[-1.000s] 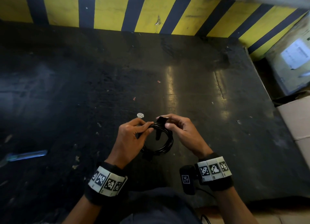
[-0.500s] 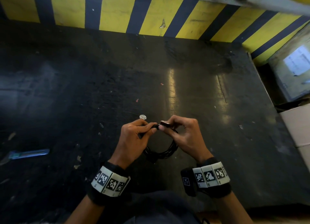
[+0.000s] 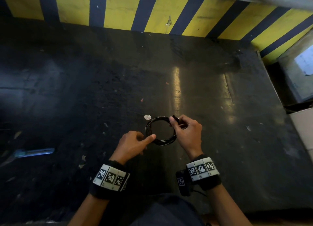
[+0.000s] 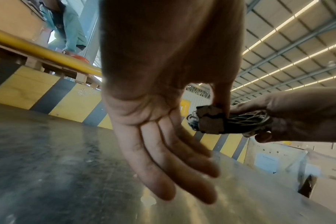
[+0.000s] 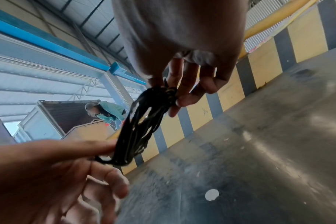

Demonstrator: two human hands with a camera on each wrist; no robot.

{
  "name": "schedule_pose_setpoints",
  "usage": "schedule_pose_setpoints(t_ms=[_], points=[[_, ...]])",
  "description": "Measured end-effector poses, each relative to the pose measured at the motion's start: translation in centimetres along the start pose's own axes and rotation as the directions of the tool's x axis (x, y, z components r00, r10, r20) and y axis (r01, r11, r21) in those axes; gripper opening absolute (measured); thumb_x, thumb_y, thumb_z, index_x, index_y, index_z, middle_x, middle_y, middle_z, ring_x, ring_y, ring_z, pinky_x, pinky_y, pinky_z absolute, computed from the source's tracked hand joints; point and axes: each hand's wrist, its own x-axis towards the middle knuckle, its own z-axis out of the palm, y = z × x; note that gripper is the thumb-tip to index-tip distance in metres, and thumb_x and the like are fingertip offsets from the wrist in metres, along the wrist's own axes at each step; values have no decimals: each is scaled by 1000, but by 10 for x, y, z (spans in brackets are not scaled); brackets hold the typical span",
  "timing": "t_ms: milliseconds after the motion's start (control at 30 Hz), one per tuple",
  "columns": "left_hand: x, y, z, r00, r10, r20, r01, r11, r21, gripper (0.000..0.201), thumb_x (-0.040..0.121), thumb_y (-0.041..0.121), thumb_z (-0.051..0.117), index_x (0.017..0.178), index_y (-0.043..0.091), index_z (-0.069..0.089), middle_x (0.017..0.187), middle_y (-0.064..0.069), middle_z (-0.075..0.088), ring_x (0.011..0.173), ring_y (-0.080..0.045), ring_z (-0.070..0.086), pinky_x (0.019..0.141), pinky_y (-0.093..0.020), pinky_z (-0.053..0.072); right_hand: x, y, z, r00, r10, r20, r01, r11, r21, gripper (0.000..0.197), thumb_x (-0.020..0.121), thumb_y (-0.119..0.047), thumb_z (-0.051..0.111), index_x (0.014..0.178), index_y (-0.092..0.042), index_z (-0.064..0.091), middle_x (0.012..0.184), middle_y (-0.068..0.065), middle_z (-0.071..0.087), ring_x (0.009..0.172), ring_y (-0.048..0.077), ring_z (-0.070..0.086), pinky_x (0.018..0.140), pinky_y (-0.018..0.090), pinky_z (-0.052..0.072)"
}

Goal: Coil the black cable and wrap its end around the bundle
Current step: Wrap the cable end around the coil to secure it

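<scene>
Between the hands hangs the black cable (image 3: 160, 131) coil, ring flat above the bench – right hand (image 3: 186, 134) pinches its far-right rim by the plug end, nearer; left hand (image 3: 133, 143), fingers relaxed, touches the near-left rim with its forefinger.

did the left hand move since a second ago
Yes. In the head view the left hand has dropped back toward the person, away from the small white disc it was beside, now touching the black cable coil at its near edge.
</scene>
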Motion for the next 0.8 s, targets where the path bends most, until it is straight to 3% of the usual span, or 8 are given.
schedule_pose_setpoints(t_ms=[100, 167, 300, 433, 533, 600, 700, 800], points=[[9, -9, 1, 999, 8, -44, -8, 1000, -2, 30, 98, 42, 59, 85, 17, 70, 76, -1, 75, 64, -11, 73, 72, -27, 59, 1, 12, 8, 992, 64, 105, -59, 997, -54, 22, 90, -32, 73, 75, -17, 77, 64, -7, 72, 58, 0, 64, 57, 8, 45], [20, -17, -1, 993, 28, -117, -21, 998, 57, 30, 100, 37, 57, 78, 20, 66, 71, 0, 73, 60, -11, 71, 67, -26, 58, 2, 25, 13, 980, 116, 164, -96, 987, -127, 18, 88, -36, 75, 81, -20, 81, 71, -9, 76, 63, -3, 67, 64, 12, 51], [48, -34, -4, 981, 75, -181, -32, 973, 227, 33, 102, 34, 54, 70, 26, 60, 74, 0, 72, 66, -15, 70, 68, -36, 59, 8, 50, 27, 947, 225, 228, -159, 948, -274, 24, 78, -42, 82, 89, -20, 83, 81, -6, 80, 73, 5, 73, 73, 25, 60], [79, -35, -6, 984, 83, -155, -23, 935, 354, 37, 102, 33, 54, 66, 28, 51, 81, -4, 72, 75, -18, 67, 64, -29, 45, 24, 61, 48, 940, 272, 207, -193, 922, -336, 25, 79, -40, 82, 94, -20, 82, 88, -3, 82, 81, 10, 75, 79, 30, 62], [109, -30, -10, 977, 95, -193, -3, 904, 429, 36, 102, 34, 53, 69, 20, 48, 80, -8, 68, 79, -28, 66, 63, -33, 42, 47, 70, 67, 939, 302, 163, -226, 902, -368, 23, 80, -37, 80, 96, -21, 82, 92, -2, 82, 84, 16, 76, 80, 31, 62], [127, -26, -14, 967, 121, -226, 6, 871, 491, 33, 101, 36, 52, 74, 18, 52, 88, -15, 70, 86, -38, 67, 67, -38, 48, 61, 75, 77, 940, 310, 143, -238, 897, -373, 22, 81, -37, 79, 96, -22, 81, 92, -3, 82, 83, 17, 76, 79, 30, 61], [156, -23, -17, 955, 124, -269, 39, 848, 528, 33, 102, 38, 48, 89, 12, 64, 94, -15, 72, 90, -38, 69, 73, -41, 55, 83, 83, 96, 930, 344, 126, -272, 878, -393, 20, 82, -36, 76, 98, -24, 81, 92, -4, 81, 84, 16, 76, 80, 30, 61], [175, -26, -16, 955, 87, -284, 76, 853, 517, 33, 103, 38, 47, 99, 12, 67, 98, -14, 72, 93, -36, 70, 76, -42, 57, 94, 92, 111, 913, 383, 144, -296, 862, -411, 21, 85, -34, 74, 103, -25, 80, 96, -3, 81, 91, 18, 76, 84, 32, 61]])
